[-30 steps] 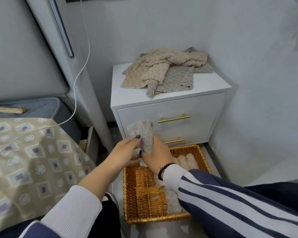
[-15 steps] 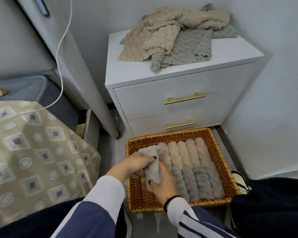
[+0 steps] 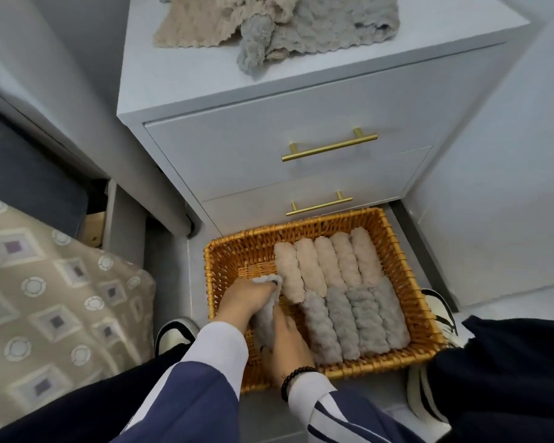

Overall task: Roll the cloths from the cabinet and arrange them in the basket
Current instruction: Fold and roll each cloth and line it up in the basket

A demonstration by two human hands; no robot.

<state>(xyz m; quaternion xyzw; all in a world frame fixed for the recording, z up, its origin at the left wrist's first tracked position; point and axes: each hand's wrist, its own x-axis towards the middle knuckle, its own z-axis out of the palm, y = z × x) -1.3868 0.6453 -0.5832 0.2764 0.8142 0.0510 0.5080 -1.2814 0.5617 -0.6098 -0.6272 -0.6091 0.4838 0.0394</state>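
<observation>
Both your hands hold 1 grey rolled cloth [image 3: 265, 321] inside the left part of the wicker basket [image 3: 406, 276].

Your left hand [image 3: 243, 298] curls over the roll's upper end, fingers wrapped around it; your right hand [image 3: 287, 343] grips its lower end from the right side. The roll sits just left of 4 grey rolls [image 3: 354, 321], touching the nearest one. 5 beige rolls [image 3: 327, 263] fill the far row. On the white cabinet [image 3: 269, 145] behind the basket, unrolled beige and grey cloths [image 3: 282, 24] lie in a loose heap.
</observation>
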